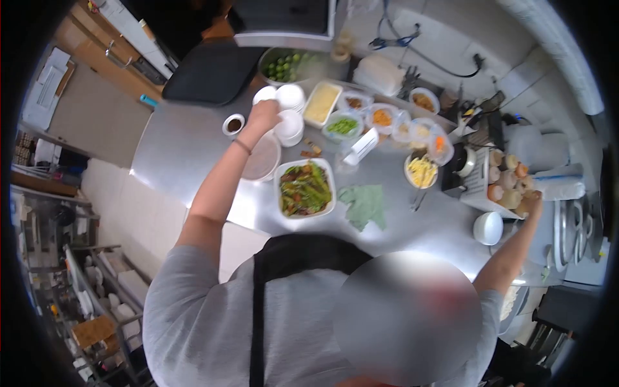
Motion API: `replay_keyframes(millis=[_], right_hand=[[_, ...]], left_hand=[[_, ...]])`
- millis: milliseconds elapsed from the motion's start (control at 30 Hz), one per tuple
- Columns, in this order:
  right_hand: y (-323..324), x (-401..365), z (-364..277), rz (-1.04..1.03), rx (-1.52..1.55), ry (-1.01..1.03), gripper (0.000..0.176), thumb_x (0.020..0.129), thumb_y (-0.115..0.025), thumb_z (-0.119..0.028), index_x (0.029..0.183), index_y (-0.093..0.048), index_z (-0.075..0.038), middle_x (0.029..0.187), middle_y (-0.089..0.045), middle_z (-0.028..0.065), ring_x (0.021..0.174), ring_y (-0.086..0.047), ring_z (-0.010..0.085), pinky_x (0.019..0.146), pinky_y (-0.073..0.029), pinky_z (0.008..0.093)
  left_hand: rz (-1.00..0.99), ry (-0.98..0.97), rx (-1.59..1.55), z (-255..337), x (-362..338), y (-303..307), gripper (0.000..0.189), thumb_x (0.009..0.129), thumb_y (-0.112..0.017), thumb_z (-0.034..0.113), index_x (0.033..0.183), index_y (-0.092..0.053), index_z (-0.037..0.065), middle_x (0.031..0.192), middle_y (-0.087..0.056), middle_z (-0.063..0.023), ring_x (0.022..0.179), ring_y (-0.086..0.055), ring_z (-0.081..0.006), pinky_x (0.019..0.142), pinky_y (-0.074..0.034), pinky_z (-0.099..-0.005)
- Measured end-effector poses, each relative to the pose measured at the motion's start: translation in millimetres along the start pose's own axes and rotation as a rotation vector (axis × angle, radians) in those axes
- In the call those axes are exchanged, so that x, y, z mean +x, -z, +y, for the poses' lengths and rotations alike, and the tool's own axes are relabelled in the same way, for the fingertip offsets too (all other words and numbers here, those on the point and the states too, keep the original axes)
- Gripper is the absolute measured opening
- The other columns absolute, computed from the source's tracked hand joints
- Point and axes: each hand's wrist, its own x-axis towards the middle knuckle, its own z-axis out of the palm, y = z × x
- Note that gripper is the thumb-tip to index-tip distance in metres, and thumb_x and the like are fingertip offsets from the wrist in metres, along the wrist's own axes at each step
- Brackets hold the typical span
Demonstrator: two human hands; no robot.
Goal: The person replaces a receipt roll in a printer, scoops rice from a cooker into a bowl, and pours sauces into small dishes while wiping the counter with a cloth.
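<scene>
My left hand (263, 117) reaches forward among stacks of round white tubs or lids. Its fingers are closed at the edge of a white round piece (264, 95), and their tips are hidden. Beside it stand a white stack (291, 98) and a nearer one (289, 127). Under the left forearm lies a round container with a pale lid (263, 158). Far to the right, my right hand (532, 202) is closed at the top of a bottle (520, 205) in a white basket (475, 184). Several similar bottles with pale and orange tops stand there.
A square bowl of green leafy food (306, 187) sits in front of me, beside a green cloth (363, 205). Tubs of chopped ingredients (343, 125) line the back. A small cup of dark sauce (233, 124) is left; a white bowl (488, 228) is near the basket.
</scene>
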Motion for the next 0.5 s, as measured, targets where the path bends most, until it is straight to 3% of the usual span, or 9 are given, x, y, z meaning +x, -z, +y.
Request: replay_keyframes(millis=[33, 67, 167, 233, 333, 400, 433, 467, 500], right_hand=[[34.7, -34.0, -37.8, 0.273, 0.505, -0.317, 0.056, 0.063, -0.07, -0.025, 0.111, -0.044, -0.013, 0.094, -0.061, 0.0142, 0.088, -0.058, 0.0324, 0.08, -0.044, 0.0376], [67.0, -57.8, -72.2, 0.361, 0.509, -0.441, 0.064, 0.058, -0.073, -0.02, 0.113, -0.042, -0.014, 0.093, -0.06, 0.0182, 0.09, -0.058, 0.0343, 0.074, -0.046, 0.0407], [102.8, -86.8, -92.7, 0.423, 0.556, -0.569, 0.058, 0.062, -0.069, -0.02, 0.113, -0.042, -0.017, 0.094, -0.061, 0.0192, 0.092, -0.056, 0.0378, 0.078, -0.044, 0.0405], [126.9, -108.3, -89.5, 0.664, 0.678, -0.545, 0.067, 0.059, -0.071, -0.016, 0.118, -0.04, -0.016, 0.102, -0.058, 0.0188, 0.098, -0.054, 0.0359, 0.079, -0.043, 0.0396], [210.2, -150.1, -85.0, 0.976, 0.616, -0.48, 0.076, 0.057, -0.074, -0.016, 0.124, -0.037, -0.015, 0.114, -0.051, 0.0147, 0.102, -0.052, 0.0296, 0.082, -0.042, 0.0377], [259.2, -174.0, -110.6, 1.046, 0.624, -0.547, 0.078, 0.059, -0.076, -0.018, 0.125, -0.036, -0.012, 0.116, -0.049, 0.0136, 0.102, -0.051, 0.0269, 0.083, -0.041, 0.0372], [272.5, -178.5, -127.3, 1.352, 0.92, -0.332, 0.076, 0.062, -0.076, -0.019, 0.125, -0.035, -0.006, 0.115, -0.048, 0.0139, 0.101, -0.051, 0.0256, 0.085, -0.041, 0.0367], [278.7, -183.6, -140.5, 1.643, 1.206, -0.084, 0.076, 0.066, -0.076, -0.02, 0.126, -0.033, 0.0, 0.114, -0.048, 0.0141, 0.1, -0.051, 0.0243, 0.086, -0.04, 0.0361], [276.4, -189.0, -148.6, 1.567, 1.072, -0.151, 0.074, 0.07, -0.075, -0.023, 0.124, -0.033, 0.006, 0.114, -0.048, 0.0146, 0.1, -0.05, 0.0223, 0.087, -0.04, 0.0349]], left_hand=[[-0.019, 0.003, 0.001, 6.5, -0.3, 7.8, 0.016, 0.062, -0.065, 0.013, 0.075, -0.061, 0.004, 0.075, -0.062, -0.0147, 0.075, -0.061, -0.0299, 0.069, -0.048, -0.039], [-0.039, 0.003, 0.004, 12.2, -3.5, 15.3, 0.015, 0.065, -0.06, 0.009, 0.078, -0.06, 0.003, 0.078, -0.062, -0.0167, 0.08, -0.06, -0.0331, 0.072, -0.047, -0.0424], [0.087, -0.013, -0.033, 22.8, -11.2, 27.1, 0.012, 0.065, -0.057, 0.004, 0.077, -0.057, 0.002, 0.076, -0.06, -0.0201, 0.076, -0.06, -0.0358, 0.07, -0.047, -0.044], [0.134, -0.02, -0.062, 25.3, -19.9, 36.1, 0.011, 0.066, -0.056, 0.003, 0.077, -0.057, 0.002, 0.075, -0.06, -0.0214, 0.075, -0.059, -0.037, 0.07, -0.047, -0.0438], [0.228, 0.004, -0.229, 27.2, -32.2, 48.2, 0.016, 0.069, -0.056, 0.003, 0.084, -0.059, 0.002, 0.071, -0.061, -0.0182, 0.07, -0.062, -0.0311, 0.065, -0.051, -0.0389], [0.051, 0.226, -0.829, 25.9, -38.3, 51.4, 0.024, 0.073, -0.057, 0.004, 0.097, -0.06, 0.002, 0.073, -0.062, -0.0124, 0.068, -0.063, -0.0217, 0.06, -0.054, -0.0315], [-0.023, 0.244, -1.03, 17.5, -37.0, 41.2, 0.033, 0.078, -0.057, 0.005, 0.11, -0.054, -0.002, 0.083, -0.062, -0.0098, 0.072, -0.062, -0.016, 0.059, -0.055, -0.027], [-0.03, 0.232, -1.021, 21.6, -41.9, 42.0, 0.033, 0.078, -0.057, 0.005, 0.11, -0.054, -0.002, 0.083, -0.062, -0.0098, 0.072, -0.062, -0.016, 0.059, -0.055, -0.027], [-0.098, 0.274, -1.277, 31.2, -48.9, 41.8, 0.035, 0.079, -0.055, 0.005, 0.112, -0.051, -0.004, 0.088, -0.061, -0.0114, 0.074, -0.063, -0.0182, 0.06, -0.056, -0.0279]])
